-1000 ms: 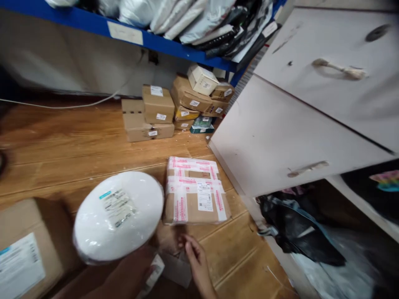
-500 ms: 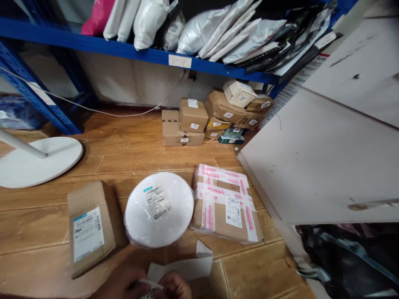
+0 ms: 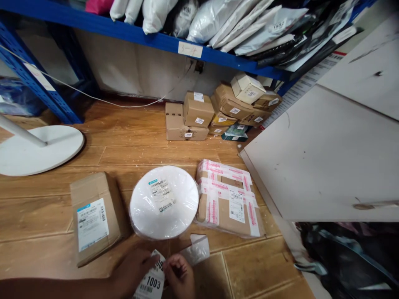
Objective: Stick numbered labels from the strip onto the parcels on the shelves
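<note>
Both of my hands meet at the bottom edge of the view over a strip of white number labels [image 3: 151,281]; the top one reads 1003. My left hand [image 3: 132,270] pinches the strip's upper edge. My right hand [image 3: 180,276] is closed on the strip's right side, beside a loose piece of shiny backing paper [image 3: 196,249]. Just beyond my hands on the wooden floor lie a round white parcel [image 3: 164,202], a brown box with a white shipping label [image 3: 93,216] to its left, and a box taped in pink and white [image 3: 229,199] to its right.
A pile of small cardboard boxes [image 3: 218,110] sits against the back wall under a blue shelf [image 3: 149,39] loaded with mailer bags. A white cabinet [image 3: 330,137] fills the right side, dark bags [image 3: 346,257] below it. A round white stand base [image 3: 37,149] lies at left.
The view has swung left and steadied. My hands have come together and lifted the label strip into view, its 1003 label now showing; the backing paper has moved right. The parcels stay put.
</note>
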A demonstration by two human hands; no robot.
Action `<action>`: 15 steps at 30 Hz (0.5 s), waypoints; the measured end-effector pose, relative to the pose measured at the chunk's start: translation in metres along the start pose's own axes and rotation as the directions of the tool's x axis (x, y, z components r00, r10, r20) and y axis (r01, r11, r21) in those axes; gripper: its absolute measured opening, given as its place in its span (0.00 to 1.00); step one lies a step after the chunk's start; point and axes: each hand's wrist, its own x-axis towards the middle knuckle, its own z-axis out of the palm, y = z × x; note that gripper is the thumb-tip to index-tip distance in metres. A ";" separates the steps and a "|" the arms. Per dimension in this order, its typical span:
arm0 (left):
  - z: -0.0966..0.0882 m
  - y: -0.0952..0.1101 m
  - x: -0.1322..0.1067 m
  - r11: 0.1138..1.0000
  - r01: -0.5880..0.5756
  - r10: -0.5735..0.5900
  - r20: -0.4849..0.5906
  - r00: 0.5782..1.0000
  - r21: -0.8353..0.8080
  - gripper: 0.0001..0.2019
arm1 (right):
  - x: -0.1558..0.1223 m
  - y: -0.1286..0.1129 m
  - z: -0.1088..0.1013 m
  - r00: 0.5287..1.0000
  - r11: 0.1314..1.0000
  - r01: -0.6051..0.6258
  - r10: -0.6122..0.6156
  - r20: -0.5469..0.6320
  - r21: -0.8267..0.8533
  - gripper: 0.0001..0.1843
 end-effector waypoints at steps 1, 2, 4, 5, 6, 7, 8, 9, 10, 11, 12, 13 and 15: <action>0.000 -0.001 0.000 1.000 -0.015 0.015 -0.005 1.000 -0.002 0.33 | 0.000 0.003 0.001 1.000 1.000 -0.003 0.002 -0.008 -0.005 0.25; -0.001 -0.002 0.001 0.999 -0.032 0.032 0.004 0.999 -0.006 0.31 | 0.001 0.005 0.002 1.000 1.000 0.004 -0.004 0.000 -0.025 0.26; -0.003 -0.007 0.002 0.999 -0.042 0.042 0.066 0.997 -0.007 0.23 | 0.006 0.007 0.000 0.998 0.994 0.065 -0.066 -0.011 -0.092 0.27; -0.005 -0.010 0.003 1.000 -0.028 0.027 0.105 0.994 0.006 0.20 | 0.010 0.006 -0.002 0.992 0.983 0.118 -0.124 -0.036 -0.144 0.28; -0.007 -0.012 0.004 0.999 0.004 -0.009 0.139 0.990 0.033 0.18 | 0.015 0.004 -0.004 0.979 0.964 0.172 -0.190 -0.072 -0.200 0.28; -0.009 -0.015 0.003 0.996 0.049 -0.061 0.166 0.984 0.076 0.17 | 0.020 0.001 -0.008 0.960 0.940 0.221 -0.256 -0.110 -0.258 0.28; -0.012 -0.016 0.002 0.988 0.094 -0.116 0.190 0.975 0.121 0.15 | 0.027 -0.002 -0.012 0.941 0.915 0.259 -0.312 -0.133 -0.309 0.27; -0.014 -0.018 -0.001 0.978 0.129 -0.163 0.212 0.963 0.165 0.14 | 0.033 -0.006 -0.015 0.919 0.891 0.289 -0.360 -0.158 -0.350 0.25; -0.015 -0.019 -0.004 0.968 0.149 -0.196 0.236 0.952 0.203 0.12 | 0.040 -0.008 -0.019 0.901 0.873 0.310 -0.397 -0.178 -0.377 0.24; -0.017 -0.019 -0.009 0.960 0.153 -0.214 0.265 0.940 0.234 0.09 | 0.046 -0.010 -0.022 0.885 0.859 0.325 -0.423 -0.192 -0.395 0.22; -0.018 -0.019 -0.014 0.956 0.141 -0.216 0.296 0.930 0.256 0.06 | 0.051 -0.011 -0.024 0.871 0.844 0.342 -0.449 -0.198 -0.413 0.21; -0.019 -0.019 -0.019 0.955 0.124 -0.210 0.320 0.924 0.269 0.05 | 0.056 -0.010 -0.026 0.859 0.830 0.356 -0.471 -0.200 -0.429 0.20; -0.022 -0.020 -0.026 0.952 0.084 -0.188 0.344 0.920 0.294 0.08 | 0.062 -0.007 -0.028 0.830 0.807 0.383 -0.515 -0.216 -0.450 0.20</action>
